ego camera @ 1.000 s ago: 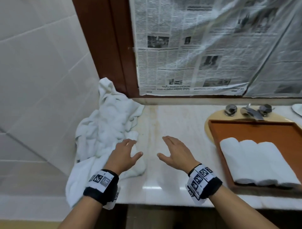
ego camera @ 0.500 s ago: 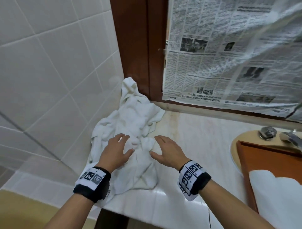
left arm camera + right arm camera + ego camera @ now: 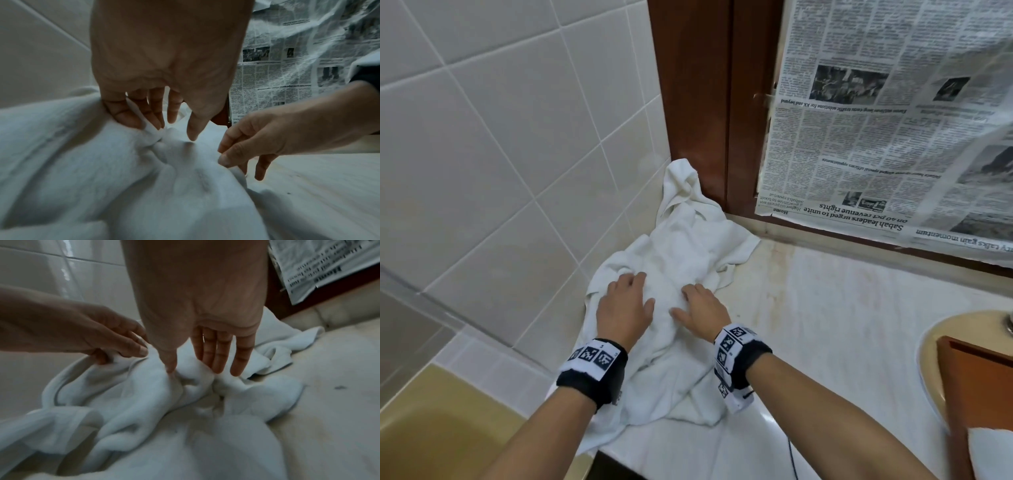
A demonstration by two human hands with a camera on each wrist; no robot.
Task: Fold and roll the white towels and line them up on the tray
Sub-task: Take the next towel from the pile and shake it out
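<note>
A crumpled pile of white towels [image 3: 688, 246] lies in the left corner of the counter [image 3: 842, 325], against the tiled wall. My left hand [image 3: 631, 294] is on the pile's left side; its fingers [image 3: 131, 116] and thumb pinch a fold of towel [image 3: 115, 357]. My right hand [image 3: 688, 303] lies just to the right of it, with straight fingers [image 3: 218, 356] resting on the cloth and the thumb pressing in. At the far right, a corner of the brown tray [image 3: 976, 383] shows, with part of a rolled white towel [image 3: 993, 452] on it.
The tray sits over a yellowish sink basin [image 3: 935, 342]. Newspaper [image 3: 876, 120] covers the surface behind the counter, beside a dark wooden frame [image 3: 705, 102]. A yellow tub [image 3: 431, 428] lies below the counter's left edge, where part of the towel pile hangs over.
Both hands moved left and forward onto the towel pile, and the left hand's fingers closed on a fold. My view swung left, so the tray is almost out of view.
</note>
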